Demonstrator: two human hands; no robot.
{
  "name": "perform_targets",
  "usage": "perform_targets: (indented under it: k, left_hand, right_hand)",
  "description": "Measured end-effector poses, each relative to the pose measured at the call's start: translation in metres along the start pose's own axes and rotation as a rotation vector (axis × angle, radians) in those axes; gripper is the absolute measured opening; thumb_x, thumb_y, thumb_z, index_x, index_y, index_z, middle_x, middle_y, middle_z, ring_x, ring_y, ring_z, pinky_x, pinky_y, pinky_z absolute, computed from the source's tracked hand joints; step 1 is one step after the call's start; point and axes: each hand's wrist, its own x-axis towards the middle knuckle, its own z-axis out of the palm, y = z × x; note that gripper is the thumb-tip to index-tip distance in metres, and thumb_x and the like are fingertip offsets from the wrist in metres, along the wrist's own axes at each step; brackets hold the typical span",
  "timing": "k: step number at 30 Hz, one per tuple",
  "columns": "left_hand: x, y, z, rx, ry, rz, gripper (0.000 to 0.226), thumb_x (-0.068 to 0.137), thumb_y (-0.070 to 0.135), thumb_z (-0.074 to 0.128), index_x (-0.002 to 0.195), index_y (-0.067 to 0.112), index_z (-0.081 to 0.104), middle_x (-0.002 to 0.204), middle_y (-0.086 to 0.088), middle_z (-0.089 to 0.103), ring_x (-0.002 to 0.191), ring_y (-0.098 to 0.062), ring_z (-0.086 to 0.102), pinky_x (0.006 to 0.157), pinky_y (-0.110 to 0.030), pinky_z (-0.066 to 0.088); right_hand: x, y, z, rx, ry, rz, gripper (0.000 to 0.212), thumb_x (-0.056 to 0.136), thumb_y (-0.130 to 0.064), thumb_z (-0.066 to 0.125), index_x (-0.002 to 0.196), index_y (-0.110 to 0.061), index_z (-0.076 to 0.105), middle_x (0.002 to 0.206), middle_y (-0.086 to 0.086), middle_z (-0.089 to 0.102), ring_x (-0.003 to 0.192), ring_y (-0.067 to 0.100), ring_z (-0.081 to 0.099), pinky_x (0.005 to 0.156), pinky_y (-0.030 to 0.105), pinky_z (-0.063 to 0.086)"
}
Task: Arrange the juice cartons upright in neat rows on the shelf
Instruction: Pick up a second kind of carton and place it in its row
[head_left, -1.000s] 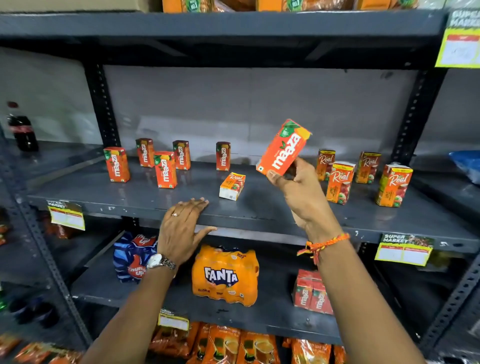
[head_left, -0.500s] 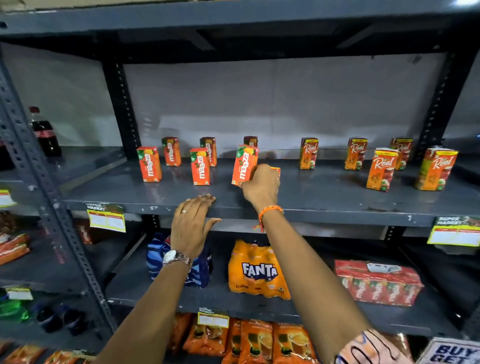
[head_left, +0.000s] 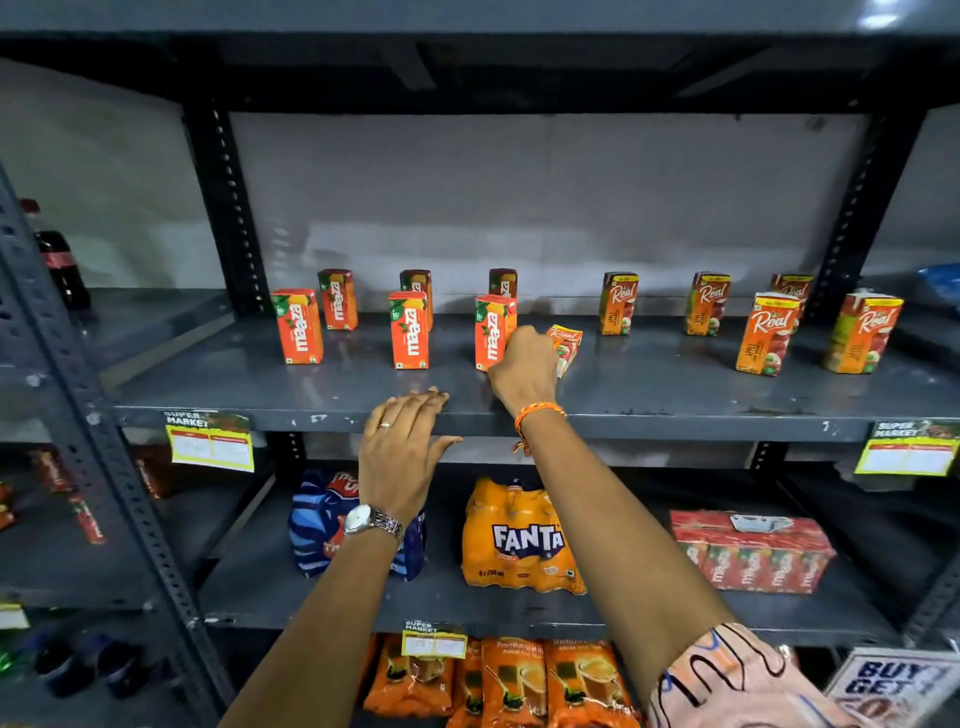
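Now the right hand (head_left: 522, 366) closes around the fallen Real carton (head_left: 566, 345), lying mid-shelf (head_left: 649, 387) beside the front Maaza carton (head_left: 492, 330). She should tip it upright without nudging that neighbour. Left hand (head_left: 400, 447) rests spread, empty, on the shelf edge.

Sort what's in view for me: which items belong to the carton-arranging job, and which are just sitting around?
Job items:
- Maaza cartons, upright in two rows
- Real cartons, upright
- tipped Real carton by the right hand
- middle shelf; left hand rests on its edge

Just lying about:
- Fanta pack
- blue pack
- red multipack
- cola bottle
- price tags
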Motion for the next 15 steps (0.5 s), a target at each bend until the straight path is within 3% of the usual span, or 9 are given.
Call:
perform_targets:
  k: [4,9,13,15]
  left_hand:
    - [-0.001,-0.001,0.001,-0.006,0.007,0.005,0.050,0.093,0.050,0.055,0.131,0.017,0.060,0.132,0.000,0.064,0.122,-0.020,0.059,0.111,-0.035,0.032]
    - [0.000,0.000,0.004,-0.033,0.028,-0.010,0.051,0.093,0.050,0.053,0.131,0.017,0.061,0.132,0.000,0.064,0.122,-0.020,0.059,0.113,-0.034,0.028]
    - [-0.001,0.003,0.004,-0.028,0.035,-0.017,0.051,0.092,0.049,0.054,0.132,0.017,0.060,0.132,-0.001,0.064,0.123,-0.021,0.059,0.113,-0.035,0.028]
    - [-0.001,0.002,0.004,-0.029,0.035,-0.018,0.051,0.093,0.049,0.053,0.131,0.017,0.060,0.132,-0.001,0.064,0.123,-0.022,0.059,0.113,-0.036,0.029]
  right_hand:
    - [-0.003,0.004,-0.011,-0.011,0.015,0.030,0.032,0.080,-0.020,0.076,0.103,0.001,0.067,0.106,0.020,0.072,0.100,0.036,0.068,0.070,0.032,0.046]
    - [0.002,0.023,-0.037,0.126,0.302,0.157,0.038,0.080,-0.043,0.072,0.092,-0.006,0.072,0.098,0.018,0.073,0.097,0.039,0.068,0.076,0.032,0.049]
    - [0.019,0.029,-0.038,0.017,0.103,0.315,0.067,0.082,-0.060,0.061,0.116,-0.003,0.065,0.125,0.023,0.063,0.115,0.043,0.061,0.093,0.045,0.051]
    - [0.026,0.025,-0.034,-0.055,-0.003,0.336,0.070,0.080,-0.060,0.061,0.125,-0.005,0.061,0.133,0.022,0.057,0.121,0.041,0.057,0.098,0.046,0.049]
